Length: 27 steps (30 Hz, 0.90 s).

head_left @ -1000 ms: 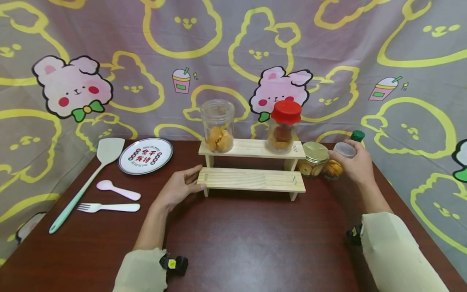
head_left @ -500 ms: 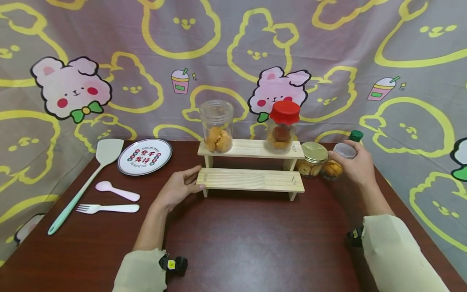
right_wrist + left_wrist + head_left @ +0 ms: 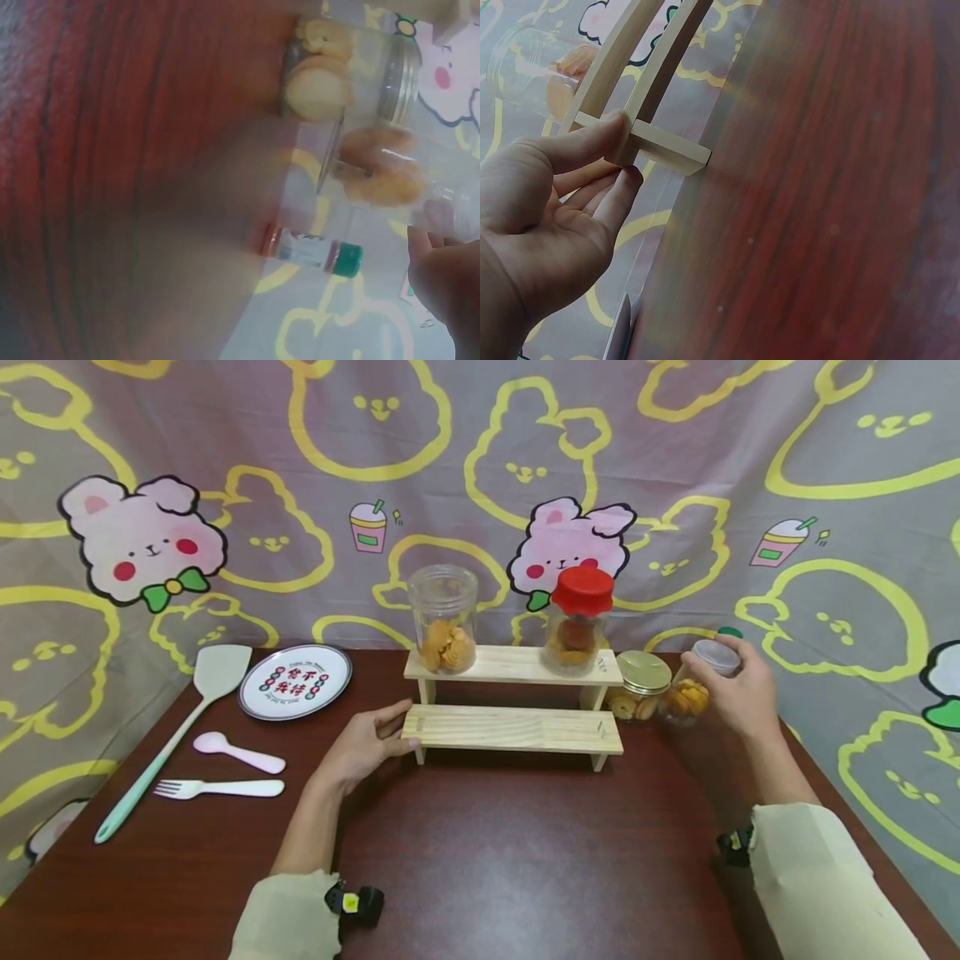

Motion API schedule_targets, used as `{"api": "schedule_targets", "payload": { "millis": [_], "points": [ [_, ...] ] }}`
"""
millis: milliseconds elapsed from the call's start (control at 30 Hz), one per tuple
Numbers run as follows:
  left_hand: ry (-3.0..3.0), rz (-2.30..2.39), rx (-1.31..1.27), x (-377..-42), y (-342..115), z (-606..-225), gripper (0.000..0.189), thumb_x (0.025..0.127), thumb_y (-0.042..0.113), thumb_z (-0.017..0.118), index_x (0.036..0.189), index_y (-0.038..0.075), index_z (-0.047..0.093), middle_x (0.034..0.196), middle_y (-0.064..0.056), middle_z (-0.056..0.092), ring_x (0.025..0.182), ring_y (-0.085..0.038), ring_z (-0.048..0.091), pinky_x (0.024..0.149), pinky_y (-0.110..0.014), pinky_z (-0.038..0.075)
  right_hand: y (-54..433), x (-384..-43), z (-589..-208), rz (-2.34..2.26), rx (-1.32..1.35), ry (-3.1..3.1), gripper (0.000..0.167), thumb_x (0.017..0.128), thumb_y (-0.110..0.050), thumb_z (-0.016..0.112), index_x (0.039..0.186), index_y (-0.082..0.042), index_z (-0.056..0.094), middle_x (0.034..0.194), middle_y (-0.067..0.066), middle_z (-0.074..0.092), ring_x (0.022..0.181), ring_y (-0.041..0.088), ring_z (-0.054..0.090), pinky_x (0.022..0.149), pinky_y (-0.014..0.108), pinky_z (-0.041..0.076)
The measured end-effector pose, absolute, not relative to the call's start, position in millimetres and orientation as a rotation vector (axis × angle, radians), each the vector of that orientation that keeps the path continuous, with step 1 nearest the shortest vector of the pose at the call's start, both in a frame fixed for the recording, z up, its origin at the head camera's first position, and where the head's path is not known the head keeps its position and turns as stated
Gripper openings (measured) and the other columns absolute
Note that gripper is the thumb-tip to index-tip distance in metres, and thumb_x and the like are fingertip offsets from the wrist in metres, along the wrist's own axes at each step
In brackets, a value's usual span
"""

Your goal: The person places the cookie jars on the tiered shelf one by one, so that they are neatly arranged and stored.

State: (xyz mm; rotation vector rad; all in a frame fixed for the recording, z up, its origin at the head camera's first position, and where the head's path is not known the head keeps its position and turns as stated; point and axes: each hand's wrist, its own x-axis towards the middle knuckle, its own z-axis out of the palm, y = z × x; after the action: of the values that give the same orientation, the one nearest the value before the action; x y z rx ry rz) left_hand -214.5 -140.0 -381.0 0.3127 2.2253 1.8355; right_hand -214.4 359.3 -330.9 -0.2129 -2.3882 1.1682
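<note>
My left hand (image 3: 363,747) pinches the left end of the lower step of a two-tier wooden shelf (image 3: 517,731), thumb on top and fingers beneath. My right hand (image 3: 738,685) grips a clear jar of cookies (image 3: 686,697) near its translucent lid (image 3: 715,656). In the right wrist view that jar (image 3: 379,165) appears raised off the table, beside the gold-lidded cookie jar (image 3: 319,86). On the shelf's upper step stand a clear-topped jar of cookies (image 3: 447,635) at left and a red-lidded jar (image 3: 577,631) at right.
A small green-capped bottle (image 3: 307,249) stands behind my right hand, mostly hidden in the head view. At left on the dark wooden table (image 3: 495,860) lie a spatula (image 3: 183,727), a printed plate (image 3: 296,683), a pink spoon (image 3: 240,752) and a white fork (image 3: 217,788). A patterned curtain (image 3: 420,460) hangs behind.
My right hand has raised the translucent-lidded jar slightly and shifted it a little right, tilting it. My left hand keeps its hold on the shelf.
</note>
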Motion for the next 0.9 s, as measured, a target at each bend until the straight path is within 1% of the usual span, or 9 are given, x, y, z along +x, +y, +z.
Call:
{"api": "schedule_targets", "payload": {
  "millis": [100, 200, 267, 467, 600, 667, 767, 833, 900],
  "points": [
    [2.225, 1.832, 0.311, -214.0, -140.5, -381.5, 0.073, 0.094, -0.003, 0.07, 0.155, -0.007, 0.031, 0.16, -0.021, 0.032, 0.145, -0.03, 0.034, 0.11, -0.027, 0.043, 356.2, -213.8, -327.5, 1.19, -0.204, -2.367, 0.074, 0.093, -0.039, 0.073, 0.148, 0.002, 0.045, 0.121, 0.016, 0.054, 0.086, 0.011, 0.049, 0.06, 0.011, 0.042],
    [2.225, 1.832, 0.307, -213.4, -140.7, -382.1, 0.073, 0.094, -0.003, 0.07, 0.155, -0.007, 0.031, 0.16, -0.021, 0.032, 0.145, -0.03, 0.034, 0.11, -0.028, 0.042, 352.9, -212.0, -323.1, 1.223, -0.196, -2.364, 0.076, 0.091, -0.039, 0.075, 0.147, 0.002, 0.044, 0.111, 0.007, 0.053, 0.081, 0.01, 0.05, 0.055, 0.013, 0.043],
    [2.223, 1.832, 0.314, -213.4, -141.0, -382.0, 0.073, 0.094, -0.002, 0.07, 0.155, -0.007, 0.031, 0.16, -0.022, 0.031, 0.146, -0.03, 0.033, 0.111, -0.028, 0.041, 350.4, -210.7, -319.6, 1.236, -0.186, -2.366, 0.075, 0.091, -0.039, 0.076, 0.146, 0.001, 0.045, 0.106, 0.003, 0.052, 0.079, 0.01, 0.05, 0.053, 0.014, 0.044],
    [2.231, 1.832, 0.331, -215.0, -140.7, -380.7, 0.073, 0.094, -0.003, 0.07, 0.155, -0.008, 0.031, 0.161, -0.022, 0.031, 0.145, -0.03, 0.034, 0.111, -0.029, 0.042, 339.0, -205.4, -307.7, 1.185, -0.143, -2.381, 0.069, 0.09, -0.041, 0.077, 0.143, -0.004, 0.052, 0.086, 0.004, 0.05, 0.06, 0.01, 0.046, 0.046, 0.02, 0.04],
    [2.235, 1.823, 0.322, -215.1, -140.9, -380.6, 0.073, 0.093, -0.003, 0.07, 0.155, -0.007, 0.031, 0.16, -0.021, 0.032, 0.145, -0.031, 0.035, 0.109, -0.029, 0.043, 330.0, -204.0, -301.3, 1.197, -0.08, -2.365, 0.066, 0.089, -0.038, 0.078, 0.14, -0.003, 0.054, 0.074, 0.001, 0.051, 0.052, 0.007, 0.045, 0.043, 0.021, 0.039],
    [2.235, 1.821, 0.319, -214.9, -141.1, -380.6, 0.073, 0.093, -0.002, 0.07, 0.155, -0.007, 0.031, 0.16, -0.021, 0.033, 0.145, -0.031, 0.035, 0.109, -0.029, 0.043, 325.7, -203.6, -298.6, 1.21, -0.037, -2.358, 0.064, 0.089, -0.035, 0.078, 0.139, -0.001, 0.055, 0.072, -0.003, 0.054, 0.052, 0.004, 0.05, 0.043, 0.019, 0.041],
    [2.229, 1.826, 0.326, -215.4, -141.2, -380.8, 0.073, 0.094, -0.002, 0.07, 0.155, -0.007, 0.031, 0.16, -0.021, 0.032, 0.145, -0.031, 0.034, 0.11, -0.03, 0.043, 319.3, -203.0, -295.3, 1.213, 0.028, -2.359, 0.061, 0.089, -0.033, 0.079, 0.137, -0.001, 0.056, 0.068, -0.005, 0.055, 0.051, 0.004, 0.052, 0.044, 0.019, 0.041],
    [2.226, 1.83, 0.329, -216.1, -141.0, -381.4, 0.073, 0.094, -0.002, 0.07, 0.155, -0.008, 0.03, 0.16, -0.022, 0.031, 0.145, -0.031, 0.034, 0.111, -0.03, 0.042, 314.7, -202.6, -293.3, 1.21, 0.065, -2.365, 0.06, 0.089, -0.032, 0.079, 0.136, -0.002, 0.057, 0.066, -0.005, 0.054, 0.051, 0.005, 0.051, 0.044, 0.019, 0.042],
    [2.221, 1.837, 0.331, -216.6, -140.8, -381.9, 0.073, 0.094, -0.002, 0.07, 0.155, -0.008, 0.03, 0.16, -0.022, 0.031, 0.145, -0.032, 0.033, 0.111, -0.03, 0.042, 309.6, -202.5, -291.3, 1.205, 0.097, -2.375, 0.059, 0.09, -0.032, 0.079, 0.135, -0.002, 0.057, 0.064, -0.002, 0.052, 0.05, 0.008, 0.047, 0.044, 0.02, 0.041]
  ]
}}
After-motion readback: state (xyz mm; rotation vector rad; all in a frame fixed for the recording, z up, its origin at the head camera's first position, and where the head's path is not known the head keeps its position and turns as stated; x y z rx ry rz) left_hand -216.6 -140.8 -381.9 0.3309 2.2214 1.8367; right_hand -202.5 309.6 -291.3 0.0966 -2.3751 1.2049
